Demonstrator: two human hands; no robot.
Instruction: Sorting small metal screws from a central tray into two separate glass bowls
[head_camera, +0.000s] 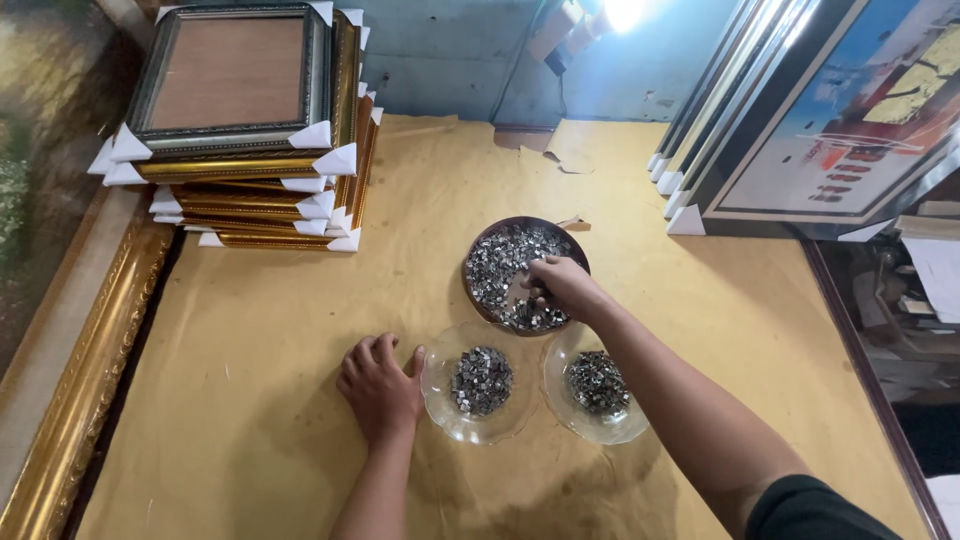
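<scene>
A dark round bowl (485, 240) full of small shiny metal pieces (505, 255) sits mid-table. My right hand (560, 285) reaches into it, fingers curled down among the pieces at its near side; whether it holds any is hidden. Two clear glass dishes sit in front of the bowl, the left dish (440, 395) and the right dish (618, 428), each with a small heap of the same metal pieces. My left hand (380, 385) rests flat on the yellow paper-covered table (260, 400), its thumb touching the left dish's rim.
A stack of gilt and silver picture frames (245, 130) with white corner guards stands at the back left. Framed pictures (830, 130) lean at the back right. A long gold frame moulding (90, 370) runs along the left edge. A bright lamp (620, 12) shines at the back.
</scene>
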